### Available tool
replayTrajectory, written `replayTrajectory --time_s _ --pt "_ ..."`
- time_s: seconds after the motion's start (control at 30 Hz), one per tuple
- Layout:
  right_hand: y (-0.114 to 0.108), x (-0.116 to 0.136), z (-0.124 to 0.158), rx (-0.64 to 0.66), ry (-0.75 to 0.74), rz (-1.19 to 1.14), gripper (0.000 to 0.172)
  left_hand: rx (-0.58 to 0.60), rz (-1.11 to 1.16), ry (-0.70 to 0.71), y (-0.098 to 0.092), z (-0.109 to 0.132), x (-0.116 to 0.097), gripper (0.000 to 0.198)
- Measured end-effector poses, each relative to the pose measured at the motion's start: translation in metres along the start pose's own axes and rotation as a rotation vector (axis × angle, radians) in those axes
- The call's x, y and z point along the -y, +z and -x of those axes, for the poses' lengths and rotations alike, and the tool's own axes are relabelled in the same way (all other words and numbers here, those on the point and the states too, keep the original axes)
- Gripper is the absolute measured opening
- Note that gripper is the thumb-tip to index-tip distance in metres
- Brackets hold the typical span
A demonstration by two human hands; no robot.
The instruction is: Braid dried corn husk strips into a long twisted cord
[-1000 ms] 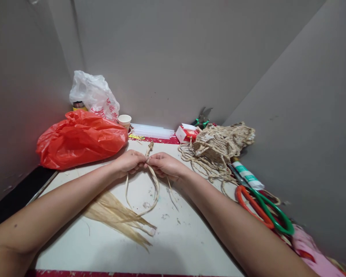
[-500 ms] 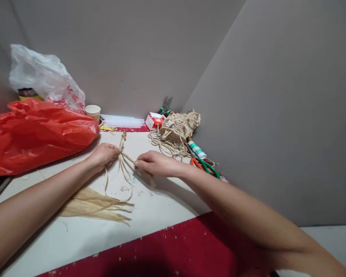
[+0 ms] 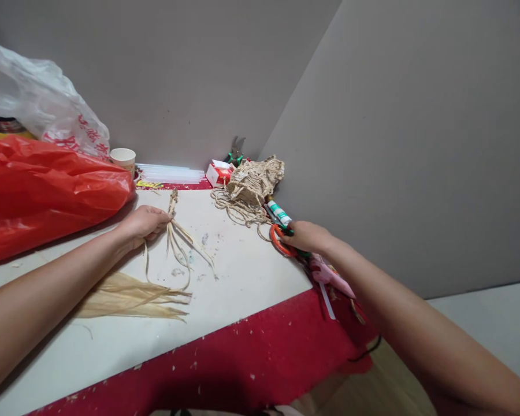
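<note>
A white table (image 3: 251,277) is filling most of the view. A big red bag (image 3: 47,190) is lying on its far left side, and a white bag (image 3: 39,110) is sitting behind it. A straw pile (image 3: 130,294) is lying flat on the table near the person's left arm. A heap of rope (image 3: 253,180) is resting by the wall.

The left hand (image 3: 143,222) is pinching the straw braid (image 3: 172,209) tight, holding it down on the table, with loose ends spreading out below the fingers. The right hand (image 3: 307,236) is lying on the scissors (image 3: 279,245) at the table's right edge; I cannot tell if it is gripping them. A glue tube (image 3: 279,212) is lying just beside the scissors. A cup (image 3: 122,157) is standing near the red bag.
</note>
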State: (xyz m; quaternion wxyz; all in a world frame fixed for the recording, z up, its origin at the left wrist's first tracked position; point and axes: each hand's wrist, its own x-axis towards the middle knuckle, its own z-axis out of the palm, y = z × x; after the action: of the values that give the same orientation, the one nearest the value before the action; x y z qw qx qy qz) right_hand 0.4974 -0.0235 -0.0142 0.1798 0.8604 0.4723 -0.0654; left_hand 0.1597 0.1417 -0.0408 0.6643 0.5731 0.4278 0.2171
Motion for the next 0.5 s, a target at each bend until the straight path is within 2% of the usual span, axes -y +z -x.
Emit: replayTrajectory --time_s 0.17,0.37,0.5 --pt "-0.004 0.003 -0.005 0.012 -0.013 -0.174 0.061 0.013 0.023 0.008 -0.001 -0.003 0.003 0.031" --pt "-0.022 -0.014 0.012 -0.013 0.021 -0.439 0.054 0.026 0.054 0.013 -0.001 -0.001 0.004 0.03" --pt "-0.034 -0.037 0.038 0.08 -0.026 -0.708 0.058 0.031 0.063 0.005 -0.001 0.001 0.004 0.031"
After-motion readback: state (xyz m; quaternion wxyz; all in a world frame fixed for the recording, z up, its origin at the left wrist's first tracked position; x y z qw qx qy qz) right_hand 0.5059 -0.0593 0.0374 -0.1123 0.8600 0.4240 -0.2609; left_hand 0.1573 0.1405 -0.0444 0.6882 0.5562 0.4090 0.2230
